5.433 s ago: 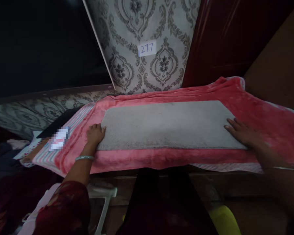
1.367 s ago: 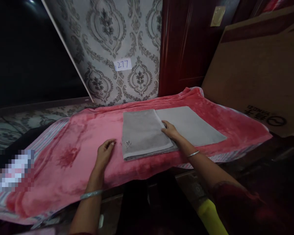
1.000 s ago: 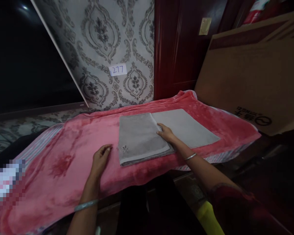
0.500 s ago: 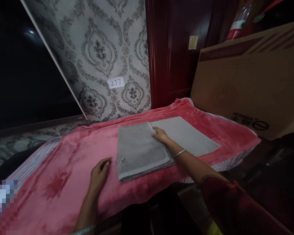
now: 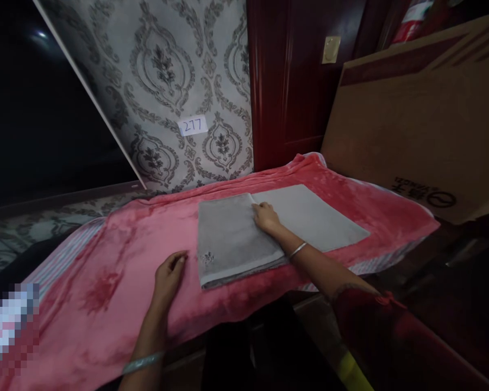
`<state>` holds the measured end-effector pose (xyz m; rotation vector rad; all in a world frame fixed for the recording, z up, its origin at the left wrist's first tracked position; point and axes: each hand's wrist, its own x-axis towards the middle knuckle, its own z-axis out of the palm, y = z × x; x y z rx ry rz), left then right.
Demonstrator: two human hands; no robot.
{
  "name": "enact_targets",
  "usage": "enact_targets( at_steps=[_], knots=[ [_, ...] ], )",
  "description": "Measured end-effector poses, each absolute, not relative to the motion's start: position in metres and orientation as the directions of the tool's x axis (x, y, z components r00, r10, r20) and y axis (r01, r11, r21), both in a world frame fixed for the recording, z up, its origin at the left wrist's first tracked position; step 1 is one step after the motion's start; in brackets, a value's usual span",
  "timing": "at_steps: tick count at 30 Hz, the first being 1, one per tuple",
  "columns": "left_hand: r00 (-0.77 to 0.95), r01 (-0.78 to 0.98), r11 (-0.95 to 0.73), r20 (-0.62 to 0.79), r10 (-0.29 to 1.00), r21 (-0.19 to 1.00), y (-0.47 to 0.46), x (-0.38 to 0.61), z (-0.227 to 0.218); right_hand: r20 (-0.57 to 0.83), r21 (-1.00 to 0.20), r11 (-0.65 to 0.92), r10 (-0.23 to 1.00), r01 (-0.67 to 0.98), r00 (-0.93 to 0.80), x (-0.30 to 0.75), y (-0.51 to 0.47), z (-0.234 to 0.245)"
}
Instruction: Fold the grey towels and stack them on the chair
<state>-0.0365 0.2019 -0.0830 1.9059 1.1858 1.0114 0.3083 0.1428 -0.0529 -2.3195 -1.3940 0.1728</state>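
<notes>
A folded grey towel (image 5: 228,233) with a small dark motif in its near left corner lies on a pink blanket (image 5: 142,239). To its right extends a flat, paler grey piece (image 5: 313,214); whether it belongs to the same cloth I cannot tell. My right hand (image 5: 266,218) rests on the towel's right edge, fingers laid over the fabric and pointing left. Just left of the towel, my left hand (image 5: 169,277) hovers over or touches the blanket. Its fingers are loosely bent, with a gap between thumb and forefinger and nothing visible in them.
Patterned wallpaper with a paper label "277" (image 5: 193,125) stands behind the blanket. A large dark screen (image 5: 44,108) is at the left. At the right, a big cardboard box (image 5: 411,125) leans near a dark red door panel (image 5: 293,81) with a switch (image 5: 331,50).
The view has tilted down slightly, so everything sits a little higher. My right hand's fingers lie flatter on the towel's edge. My left hand stays beside the towel.
</notes>
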Motion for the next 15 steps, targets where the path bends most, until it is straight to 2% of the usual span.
enact_targets(
  at_steps=[3, 5, 6, 8, 9, 11, 13, 15],
  knots=[
    [0.25, 0.523, -0.37, 0.276, 0.928, 0.768, 0.204, -0.027, -0.075, 0.159, -0.309, -0.302, 0.918, 0.902, 0.362, 0.293, 0.133, -0.046],
    [0.253, 0.622, -0.425, 0.346, 0.904, 0.658, 0.199, -0.009, -0.064, 0.186, -0.247, -0.221, 0.945, 0.944, 0.269, 0.283, 0.128, -0.047],
    [0.294, 0.659, -0.482, 0.392, 0.872, 0.578, 0.194, 0.003, -0.058, 0.196, -0.228, -0.185, 0.953, 0.956, 0.232, 0.279, 0.127, -0.05],
    [0.499, 0.652, -0.659, 0.441, 0.746, 0.376, 0.18, 0.029, -0.052, 0.194, -0.191, -0.116, 0.969, 0.975, 0.154, 0.274, 0.125, -0.058],
    [0.586, 0.646, -0.707, 0.406, 0.701, 0.288, 0.171, 0.042, -0.052, 0.18, -0.176, -0.086, 0.977, 0.981, 0.118, 0.273, 0.125, -0.063],
    [0.697, 0.661, -0.733, 0.232, 0.679, 0.158, 0.153, 0.062, -0.057, 0.138, -0.159, -0.048, 0.988, 0.986, 0.07, 0.272, 0.124, -0.074],
    [0.72, 0.681, -0.728, 0.113, 0.685, 0.079, 0.14, 0.073, -0.066, 0.113, -0.158, -0.042, 0.992, 0.987, 0.061, 0.273, 0.124, -0.081],
    [0.721, 0.688, -0.724, 0.071, 0.69, 0.043, 0.134, 0.074, -0.073, 0.112, -0.158, -0.04, 0.992, 0.987, 0.059, 0.274, 0.124, -0.085]
  ],
)
